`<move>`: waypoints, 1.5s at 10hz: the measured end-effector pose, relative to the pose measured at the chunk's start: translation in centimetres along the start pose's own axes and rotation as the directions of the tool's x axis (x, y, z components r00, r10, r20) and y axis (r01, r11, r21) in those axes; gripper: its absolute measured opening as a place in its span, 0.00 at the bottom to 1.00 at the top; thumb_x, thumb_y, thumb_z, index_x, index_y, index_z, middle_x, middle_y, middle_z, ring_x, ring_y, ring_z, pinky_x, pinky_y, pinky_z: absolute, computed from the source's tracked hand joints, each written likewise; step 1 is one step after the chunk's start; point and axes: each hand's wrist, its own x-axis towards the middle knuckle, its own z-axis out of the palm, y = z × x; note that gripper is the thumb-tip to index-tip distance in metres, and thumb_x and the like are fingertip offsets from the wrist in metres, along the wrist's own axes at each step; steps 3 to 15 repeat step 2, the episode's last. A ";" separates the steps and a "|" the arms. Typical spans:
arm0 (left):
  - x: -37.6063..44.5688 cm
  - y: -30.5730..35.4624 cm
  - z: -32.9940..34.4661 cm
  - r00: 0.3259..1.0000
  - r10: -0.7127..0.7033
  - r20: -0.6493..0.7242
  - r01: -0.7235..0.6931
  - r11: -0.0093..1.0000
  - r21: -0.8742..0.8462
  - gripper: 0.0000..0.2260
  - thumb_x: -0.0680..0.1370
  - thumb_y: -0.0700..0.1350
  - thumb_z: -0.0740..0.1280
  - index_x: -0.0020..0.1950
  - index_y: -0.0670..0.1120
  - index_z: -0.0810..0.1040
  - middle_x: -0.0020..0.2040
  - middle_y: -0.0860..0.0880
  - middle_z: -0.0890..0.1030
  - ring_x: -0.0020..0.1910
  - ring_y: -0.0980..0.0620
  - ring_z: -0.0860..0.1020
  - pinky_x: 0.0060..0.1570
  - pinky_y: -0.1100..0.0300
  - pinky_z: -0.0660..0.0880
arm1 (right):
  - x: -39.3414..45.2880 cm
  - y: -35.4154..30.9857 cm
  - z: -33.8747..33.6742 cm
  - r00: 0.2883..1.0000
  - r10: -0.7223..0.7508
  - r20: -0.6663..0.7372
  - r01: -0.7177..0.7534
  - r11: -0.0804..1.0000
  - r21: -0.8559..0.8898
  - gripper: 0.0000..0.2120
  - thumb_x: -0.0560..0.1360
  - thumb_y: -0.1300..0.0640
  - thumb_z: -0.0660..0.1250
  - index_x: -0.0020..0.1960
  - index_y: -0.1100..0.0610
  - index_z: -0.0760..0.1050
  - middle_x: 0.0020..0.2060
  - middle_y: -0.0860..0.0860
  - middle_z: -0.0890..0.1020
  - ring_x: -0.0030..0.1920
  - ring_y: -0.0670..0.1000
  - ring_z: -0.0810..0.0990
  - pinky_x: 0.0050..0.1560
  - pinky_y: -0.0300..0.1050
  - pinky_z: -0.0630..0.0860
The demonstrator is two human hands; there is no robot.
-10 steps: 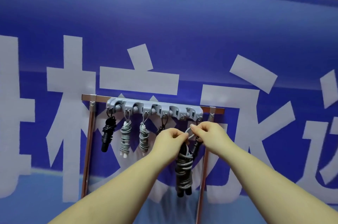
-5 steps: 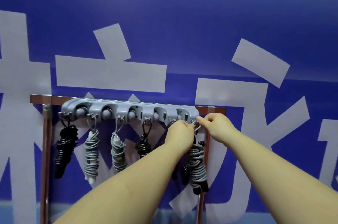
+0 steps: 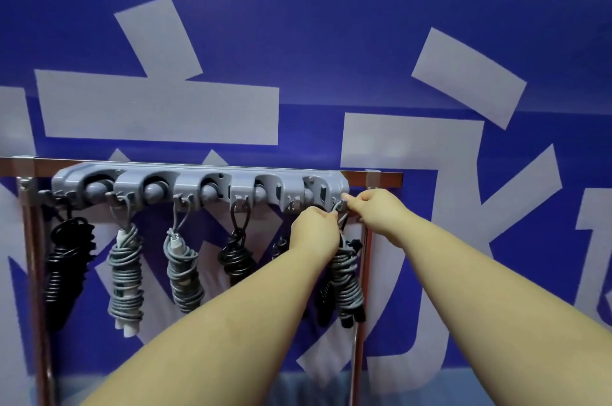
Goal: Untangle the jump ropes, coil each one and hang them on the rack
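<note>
Currently the grey coiled rope point(image 3: 346, 276) hangs directly below both grips, long axis approx. vertical, handles down. Its top loop point(image 3: 341, 218) runs up to the end hook point(image 3: 337, 206), the last hook at the rack's right end.

Grip state:
- Left hand point(image 3: 314, 233): fingers curled round the top of the coil, just below the hook. It bears the bundle wt.
- Right hand point(image 3: 376, 211): thumb and forefinger pinched on the loop, just right of the hook and level w/ it. Fingertips point(image 3: 346, 197) sit at the lower edge of the grey rack point(image 3: 198, 188).

Key relation: hook lies between the two grips, slightly above the left, beside the right. The right hand is nearer the hook; the left is nearer the coil body. Whether the loop is fully seated over the hook tip cannot be told; hands cover part of it.

Judgement: hang step, final rope. The next move likely needs the loop carried up and over the hook tip, then the left grip eased so the coil settles vertical. Risk: loop slips off if released early.

Ref. positions, left of the left grip: four hung bundles in a row, nearest first, black coil point(image 3: 236, 256), grey coil point(image 3: 183, 273), grey coil w/ white handles point(image 3: 127, 276), black coil at far end point(image 3: 66, 273). A further dark bundle point(image 3: 326, 303) hangs partly hidden behind the left forearm.
</note>
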 end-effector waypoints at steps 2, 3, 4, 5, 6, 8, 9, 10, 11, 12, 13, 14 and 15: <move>-0.4 -0.8 -0.6 0.995 0.064 0.076 -0.065 0.998 0.019 0.10 0.80 0.48 0.61 0.47 0.45 0.79 0.43 0.47 0.80 0.45 0.48 0.76 0.43 0.60 0.68 | -0.2 0.2 1.0 0.996 0.063 -0.061 -0.059 0.996 0.064 0.19 0.79 0.50 0.59 0.43 0.66 0.75 0.40 0.62 0.78 0.43 0.58 0.77 0.46 0.51 0.73; -0.4 -0.8 -0.6 0.995 0.064 0.076 -0.065 0.998 0.019 0.10 0.80 0.48 0.61 0.47 0.45 0.79 0.43 0.47 0.80 0.45 0.48 0.76 0.43 0.60 0.68 | -0.2 0.2 1.0 0.996 0.063 -0.061 -0.059 0.996 0.064 0.19 0.79 0.50 0.59 0.43 0.66 0.75 0.40 0.62 0.78 0.43 0.58 0.77 0.46 0.51 0.73; -0.4 -0.8 -0.6 0.995 0.064 0.076 -0.065 0.998 0.019 0.10 0.80 0.48 0.61 0.47 0.45 0.79 0.43 0.47 0.80 0.45 0.48 0.76 0.43 0.60 0.68 | -0.2 0.2 1.0 0.996 0.063 -0.061 -0.059 0.996 0.064 0.19 0.79 0.50 0.59 0.43 0.66 0.75 0.40 0.62 0.78 0.43 0.58 0.77 0.46 0.51 0.73; -0.4 -0.8 -0.6 0.995 0.064 0.076 -0.065 0.998 0.019 0.10 0.80 0.48 0.61 0.47 0.45 0.79 0.43 0.47 0.80 0.45 0.48 0.76 0.43 0.60 0.68 | -0.2 0.2 1.0 0.996 0.063 -0.061 -0.059 0.996 0.064 0.19 0.79 0.50 0.59 0.43 0.66 0.75 0.40 0.62 0.78 0.43 0.58 0.77 0.46 0.51 0.73; -0.4 -0.8 -0.6 0.995 0.064 0.076 -0.065 0.998 0.019 0.10 0.80 0.48 0.61 0.47 0.45 0.79 0.43 0.47 0.80 0.45 0.48 0.76 0.43 0.60 0.68 | -0.2 0.2 1.0 0.996 0.063 -0.061 -0.059 0.996 0.064 0.19 0.79 0.50 0.59 0.43 0.66 0.75 0.40 0.62 0.78 0.43 0.58 0.77 0.46 0.51 0.73; -0.4 -0.8 -0.6 0.995 0.064 0.076 -0.065 0.998 0.019 0.10 0.80 0.48 0.61 0.47 0.45 0.79 0.43 0.47 0.80 0.45 0.48 0.76 0.43 0.60 0.68 | -0.2 0.2 1.0 0.996 0.063 -0.061 -0.059 0.996 0.064 0.19 0.79 0.50 0.59 0.43 0.66 0.75 0.40 0.62 0.78 0.43 0.58 0.77 0.46 0.51 0.73; -0.4 -0.8 -0.6 0.995 0.064 0.076 -0.065 0.998 0.019 0.10 0.80 0.48 0.61 0.47 0.45 0.79 0.43 0.47 0.80 0.45 0.48 0.76 0.43 0.60 0.68 | -0.2 0.2 1.0 0.996 0.063 -0.061 -0.059 0.996 0.064 0.19 0.79 0.50 0.59 0.43 0.66 0.75 0.40 0.62 0.78 0.43 0.58 0.77 0.46 0.51 0.73; -0.4 -0.8 -0.6 0.995 0.064 0.076 -0.065 0.998 0.019 0.10 0.80 0.48 0.61 0.47 0.45 0.79 0.43 0.47 0.80 0.45 0.48 0.76 0.43 0.60 0.68 | -0.2 0.2 1.0 0.996 0.063 -0.061 -0.059 0.996 0.064 0.19 0.79 0.50 0.59 0.43 0.66 0.75 0.40 0.62 0.78 0.43 0.58 0.77 0.46 0.51 0.73; -0.4 -0.8 -0.6 0.995 0.064 0.076 -0.065 0.998 0.019 0.10 0.80 0.48 0.61 0.47 0.45 0.79 0.43 0.47 0.80 0.45 0.48 0.76 0.43 0.60 0.68 | -0.2 0.2 1.0 0.996 0.063 -0.061 -0.059 0.996 0.064 0.19 0.79 0.50 0.59 0.43 0.66 0.75 0.40 0.62 0.78 0.43 0.58 0.77 0.46 0.51 0.73; -0.4 -0.8 -0.6 0.995 0.064 0.076 -0.065 0.998 0.019 0.10 0.80 0.48 0.61 0.47 0.45 0.79 0.43 0.47 0.80 0.45 0.48 0.76 0.43 0.60 0.68 | -0.2 0.2 1.0 0.996 0.063 -0.061 -0.059 0.996 0.064 0.19 0.79 0.50 0.59 0.43 0.66 0.75 0.40 0.62 0.78 0.43 0.58 0.77 0.46 0.51 0.73; -0.4 -0.8 -0.6 0.995 0.064 0.076 -0.065 0.998 0.019 0.10 0.80 0.48 0.61 0.47 0.45 0.79 0.43 0.47 0.80 0.45 0.48 0.76 0.43 0.60 0.68 | -0.2 0.2 1.0 0.996 0.063 -0.061 -0.059 0.996 0.064 0.19 0.79 0.50 0.59 0.43 0.66 0.75 0.40 0.62 0.78 0.43 0.58 0.77 0.46 0.51 0.73; -0.4 -0.8 -0.6 0.995 0.064 0.076 -0.065 0.998 0.019 0.10 0.80 0.48 0.61 0.47 0.45 0.79 0.43 0.47 0.80 0.45 0.48 0.76 0.43 0.60 0.68 | -0.2 0.2 1.0 0.996 0.063 -0.061 -0.059 0.996 0.064 0.19 0.79 0.50 0.59 0.43 0.66 0.75 0.40 0.62 0.78 0.43 0.58 0.77 0.46 0.51 0.73; -0.4 -0.8 -0.6 0.995 0.064 0.076 -0.065 0.998 0.019 0.10 0.80 0.48 0.61 0.47 0.45 0.79 0.43 0.47 0.80 0.45 0.48 0.76 0.43 0.60 0.68 | -0.2 0.2 1.0 0.996 0.063 -0.061 -0.059 0.996 0.064 0.19 0.79 0.50 0.59 0.43 0.66 0.75 0.40 0.62 0.78 0.43 0.58 0.77 0.46 0.51 0.73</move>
